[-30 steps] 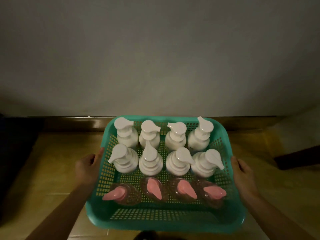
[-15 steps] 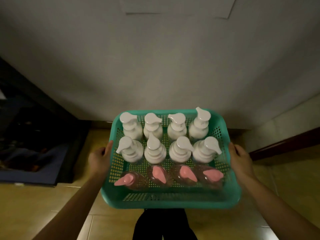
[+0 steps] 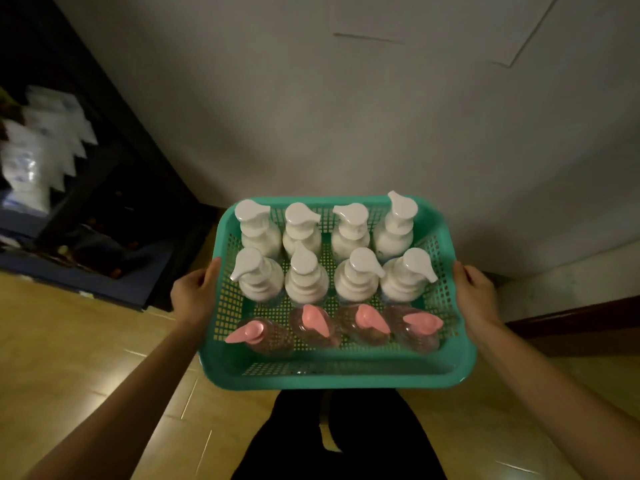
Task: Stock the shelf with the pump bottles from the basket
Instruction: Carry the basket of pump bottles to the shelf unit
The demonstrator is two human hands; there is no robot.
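Pump bottles fill a teal perforated basket [image 3: 339,370], which is carried in the air between both hands, above the tan tiled floor [image 3: 69,358]. Eight white pump bottles [image 3: 358,277] stand upright in two rows of four, one row along the basket's far edge and one across its middle. Four clear bottles with pink pumps [image 3: 369,320] form a third row along the near edge, the leftmost one in the near left corner. The left hand [image 3: 194,292] is closed on the basket's left rim, thumb lying over the top edge just beside the white bottle in the middle row. The right hand [image 3: 476,294] is closed on the right rim in the same way, thumb on top, fingers hidden under the edge. A dark shelf [image 3: 114,216] stands at the left against the grey wall [image 3: 346,116], well apart from the basket, with blurred white packets [image 3: 38,154] on it.
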